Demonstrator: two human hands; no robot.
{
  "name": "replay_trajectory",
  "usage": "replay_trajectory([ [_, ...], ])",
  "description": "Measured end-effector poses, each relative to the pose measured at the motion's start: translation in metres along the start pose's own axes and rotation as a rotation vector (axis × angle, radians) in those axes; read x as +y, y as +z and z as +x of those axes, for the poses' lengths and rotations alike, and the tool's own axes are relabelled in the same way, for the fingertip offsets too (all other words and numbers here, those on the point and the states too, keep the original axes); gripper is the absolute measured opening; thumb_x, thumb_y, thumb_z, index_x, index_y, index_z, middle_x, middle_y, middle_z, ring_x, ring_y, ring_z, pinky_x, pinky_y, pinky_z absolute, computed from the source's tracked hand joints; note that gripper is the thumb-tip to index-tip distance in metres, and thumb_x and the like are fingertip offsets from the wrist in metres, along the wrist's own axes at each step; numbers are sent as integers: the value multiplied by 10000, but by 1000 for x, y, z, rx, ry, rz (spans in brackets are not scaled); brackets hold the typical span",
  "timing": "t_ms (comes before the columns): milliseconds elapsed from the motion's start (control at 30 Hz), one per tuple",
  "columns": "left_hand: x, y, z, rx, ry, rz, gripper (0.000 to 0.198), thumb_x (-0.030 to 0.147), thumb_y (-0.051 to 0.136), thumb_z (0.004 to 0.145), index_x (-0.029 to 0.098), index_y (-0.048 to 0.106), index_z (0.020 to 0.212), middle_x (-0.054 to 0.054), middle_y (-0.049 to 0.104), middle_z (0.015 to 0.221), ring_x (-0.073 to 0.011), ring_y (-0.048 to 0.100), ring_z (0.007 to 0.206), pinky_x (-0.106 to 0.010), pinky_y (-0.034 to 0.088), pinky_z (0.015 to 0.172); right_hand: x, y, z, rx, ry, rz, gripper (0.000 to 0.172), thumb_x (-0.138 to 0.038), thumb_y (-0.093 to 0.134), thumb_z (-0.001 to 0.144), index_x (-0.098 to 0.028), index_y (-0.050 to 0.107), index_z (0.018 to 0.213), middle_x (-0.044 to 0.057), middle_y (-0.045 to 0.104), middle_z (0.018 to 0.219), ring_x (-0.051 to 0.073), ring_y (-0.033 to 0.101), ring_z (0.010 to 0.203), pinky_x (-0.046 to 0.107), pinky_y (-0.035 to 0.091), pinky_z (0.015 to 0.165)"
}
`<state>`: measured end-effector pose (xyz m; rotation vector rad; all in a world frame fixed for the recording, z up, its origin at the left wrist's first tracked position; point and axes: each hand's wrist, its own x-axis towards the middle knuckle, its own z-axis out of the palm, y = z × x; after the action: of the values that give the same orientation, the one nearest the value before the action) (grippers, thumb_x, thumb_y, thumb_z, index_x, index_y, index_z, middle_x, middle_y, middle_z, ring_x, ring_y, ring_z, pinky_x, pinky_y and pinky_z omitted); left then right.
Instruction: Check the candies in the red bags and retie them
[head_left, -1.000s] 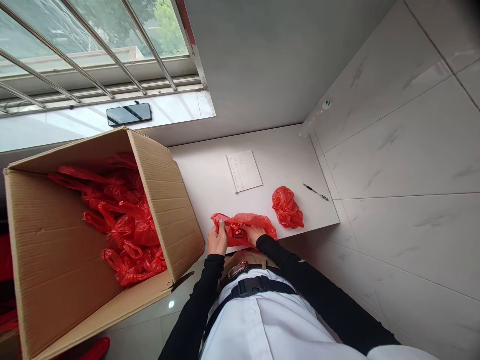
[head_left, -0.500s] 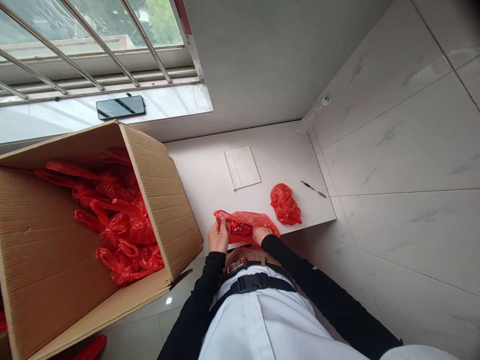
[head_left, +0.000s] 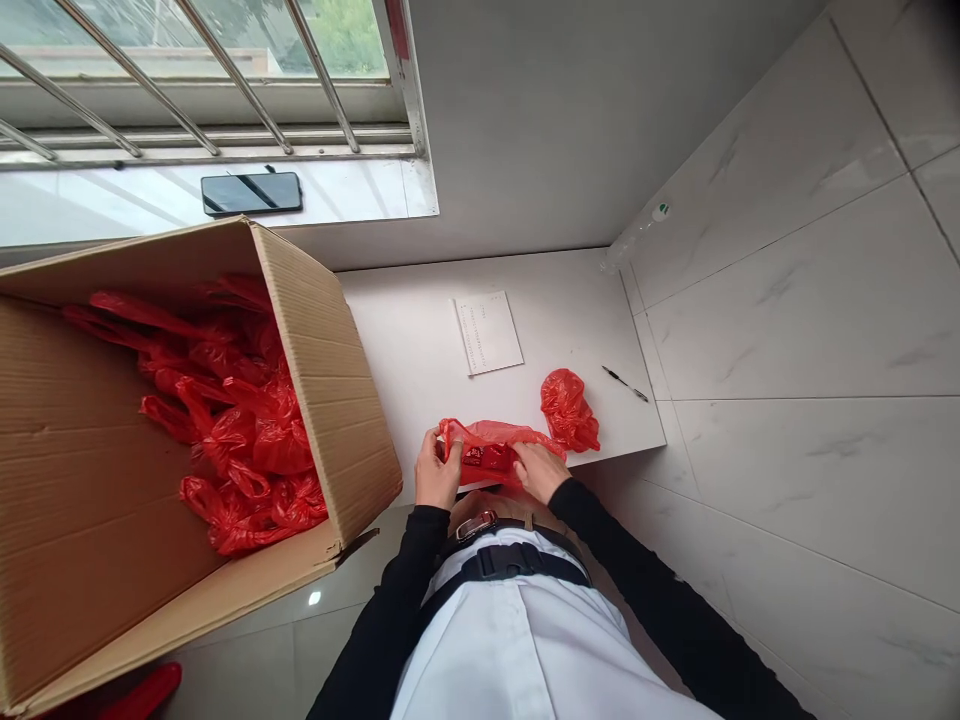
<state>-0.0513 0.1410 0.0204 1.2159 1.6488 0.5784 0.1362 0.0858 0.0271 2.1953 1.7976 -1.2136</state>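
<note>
A thin red plastic bag is held open at the front edge of the white table, close to my waist. Small shiny dark-red packets with pale print show in its mouth. My left hand pinches the bag's left rim between thumb and fingers. At the right end of the mouth, my right hand has its fingers closed on the plastic, with fingertips right beside the packets; the fingertips are partly hidden. Just beyond that hand sits a filled red bag, bunched up on the table.
A large cardboard box at the left holds several knotted red bags. On the white table lie a printed sheet and a pen. A clear bottle stands in the corner. A phone rests on the windowsill.
My right hand has drawn back out of the bag's mouth to the right, so more of it shows. My left hand still grips the rim. The view has shifted slightly.
</note>
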Motion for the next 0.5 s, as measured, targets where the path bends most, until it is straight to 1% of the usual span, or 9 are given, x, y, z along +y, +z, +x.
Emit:
replay_trajectory([
  [67,0,-4,-4,-25,35,-25,309,441,542,857,175,656,965,14,596,730,-163,537,691,-258,422,672,6,-8,-14,37,-13,-30,480,-166,530,900,-222,540,1376,104,620,1256,245,529,1195,355,405,1020],
  [133,-1,-8,-8,-56,66,-41,335,463,509,883,169,669,874,1,603,729,-171,551,705,-265,435,678,16,-15,-27,90,17,-55,509,-164,545,885,-202,521,1392,141,586,1279,285,504,1212,422,392,1032],
  [200,-1,-11,-12,-53,95,-38,343,457,504,891,168,655,786,-16,596,735,-182,549,716,-287,448,698,26,-22,-38,115,51,-66,410,-152,552,871,-170,610,1277,161,615,1194,304,545,1148,456,413,997],
  [267,3,-15,-17,-14,145,-30,304,423,522,889,170,642,769,-58,609,859,-215,560,840,-344,456,819,32,-31,-47,107,42,-54,249,-167,514,903,-170,686,1084,129,659,1058,264,609,1041,406,458,941],
  [333,11,-18,-24,2,221,-39,257,381,524,894,174,632,788,-116,596,1101,-260,533,1062,-414,399,983,29,-45,-56,124,-23,11,251,-232,439,971,-191,684,1011,90,677,1020,211,638,983,336,487,900],
  [367,18,-19,-28,-20,264,-52,237,362,511,904,178,630,812,-129,575,1202,-269,508,1145,-428,370,1031,23,-52,-60,151,-66,64,277,-278,409,997,-202,668,1055,79,679,1035,192,643,966,314,498,882],
  [400,25,-19,-33,-64,307,-69,223,340,490,917,184,630,842,-128,572,1247,-261,506,1177,-422,368,1043,15,-60,-65,191,-117,140,299,-325,395,1011,-209,644,1131,71,680,1037,181,646,933,304,508,863],
  [433,33,-18,-38,-127,345,-84,214,312,466,929,190,630,866,-115,602,1221,-240,538,1144,-399,395,1020,5,-67,-69,223,-166,211,328,-369,402,1013,-221,603,1227,56,681,996,171,644,855,296,521,820],
  [500,49,-17,-47,-260,403,-102,193,248,441,927,200,622,881,-64,675,988,-185,608,917,-329,466,880,-16,-79,-75,235,-269,291,443,-413,439,1003,-242,468,1411,9,659,853,151,602,683,275,531,711],
])
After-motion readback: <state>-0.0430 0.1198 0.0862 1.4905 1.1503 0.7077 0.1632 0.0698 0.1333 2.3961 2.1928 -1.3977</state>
